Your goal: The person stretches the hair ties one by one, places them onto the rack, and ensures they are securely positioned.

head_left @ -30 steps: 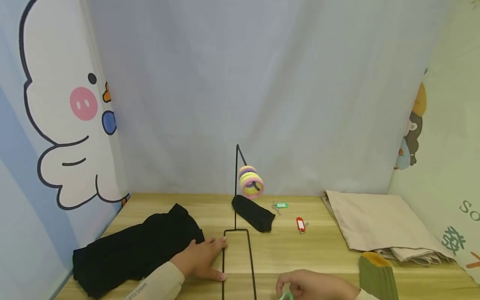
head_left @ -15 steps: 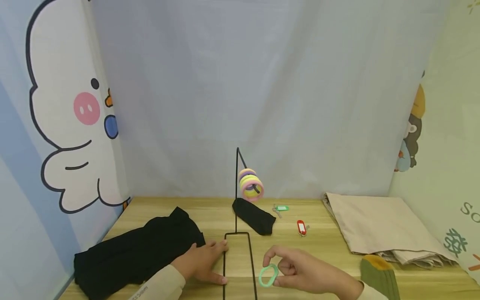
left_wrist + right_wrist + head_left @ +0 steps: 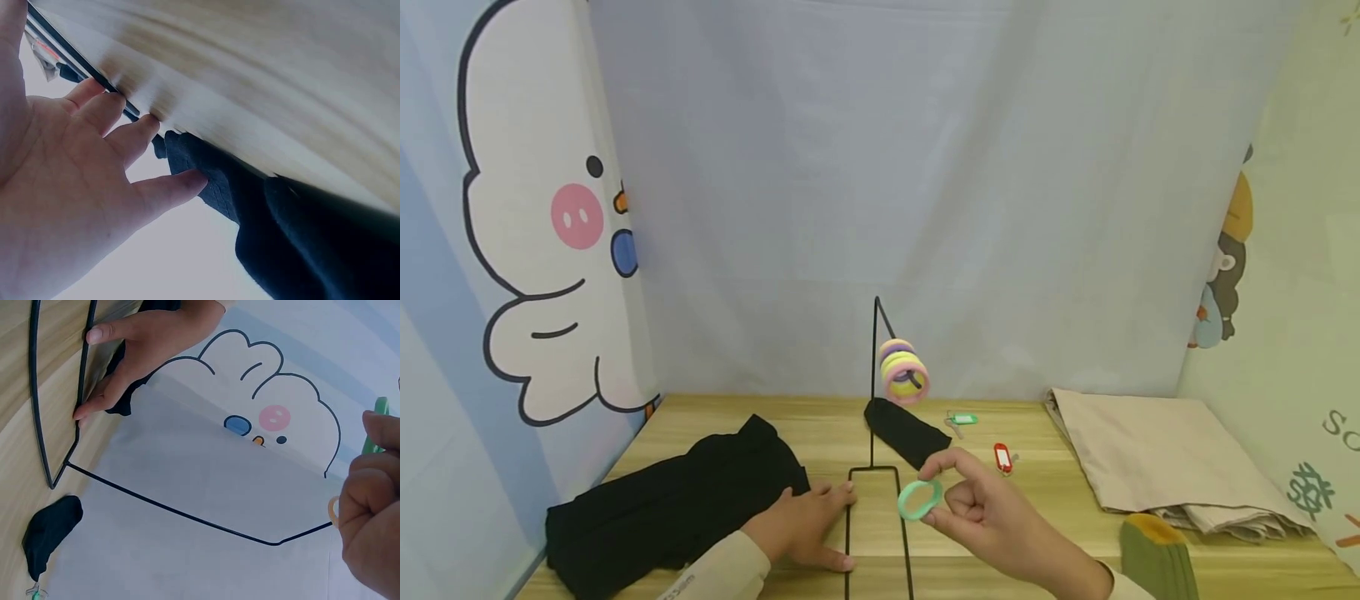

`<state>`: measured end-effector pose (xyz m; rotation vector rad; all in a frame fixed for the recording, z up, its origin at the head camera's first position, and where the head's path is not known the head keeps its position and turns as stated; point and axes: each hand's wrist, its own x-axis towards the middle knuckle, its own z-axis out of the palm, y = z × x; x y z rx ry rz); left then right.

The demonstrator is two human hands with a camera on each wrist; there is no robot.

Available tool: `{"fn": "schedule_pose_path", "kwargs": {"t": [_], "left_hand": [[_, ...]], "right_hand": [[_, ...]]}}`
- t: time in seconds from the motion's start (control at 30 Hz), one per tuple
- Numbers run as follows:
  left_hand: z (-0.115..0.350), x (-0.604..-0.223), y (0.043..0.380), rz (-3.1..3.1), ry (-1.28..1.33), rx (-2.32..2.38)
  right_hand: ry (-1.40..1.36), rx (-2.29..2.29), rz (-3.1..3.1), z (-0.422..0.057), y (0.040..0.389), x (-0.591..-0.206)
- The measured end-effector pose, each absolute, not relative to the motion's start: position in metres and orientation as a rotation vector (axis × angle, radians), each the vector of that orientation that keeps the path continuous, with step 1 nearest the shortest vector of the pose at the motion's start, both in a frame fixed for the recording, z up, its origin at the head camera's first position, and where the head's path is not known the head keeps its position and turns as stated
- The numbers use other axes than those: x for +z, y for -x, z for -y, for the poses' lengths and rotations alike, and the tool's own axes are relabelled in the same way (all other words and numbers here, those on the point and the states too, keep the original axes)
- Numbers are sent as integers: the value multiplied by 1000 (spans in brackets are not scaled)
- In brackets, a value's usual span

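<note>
A black wire stand [image 3: 874, 375] rises from a rectangular base on the table. Several pastel rings [image 3: 895, 364], pink, yellow, purple and orange, hang on its bent arm. My left hand [image 3: 801, 527] lies with fingers spread, thumb and fingertips touching the left rod of the base; the left wrist view shows the palm [image 3: 69, 181] and fairly straight fingers. In front of the hanging rings, my right hand [image 3: 992, 521] pinches a mint-green ring [image 3: 901, 506] between thumb and index finger, above the base and apart from the arm. The right wrist view shows this green ring [image 3: 382, 405] edge-on.
Black folded cloth [image 3: 677, 500] lies left, beside my left hand. A black sock [image 3: 901, 427] sits behind the base. Keys with a green tag [image 3: 964, 419] and a red tag [image 3: 1002, 457] lie right of it. Beige cloth [image 3: 1165, 446] and a green sock [image 3: 1156, 558] are farther right.
My right hand has moved from the bottom edge up and to the left, lifting the pinched green ring into full view. The left hand has stayed on the stand's base.
</note>
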<state>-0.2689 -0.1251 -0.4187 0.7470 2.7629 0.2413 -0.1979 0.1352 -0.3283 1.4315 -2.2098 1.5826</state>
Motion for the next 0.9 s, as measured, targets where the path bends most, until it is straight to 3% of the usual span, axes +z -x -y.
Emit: {"fn": "schedule_pose_path", "kwargs": {"t": [0.9], "left_hand": [[126, -421, 270, -2764, -756, 264]], "right_hand": [[-1325, 1395, 1858, -112, 200, -281]]}}
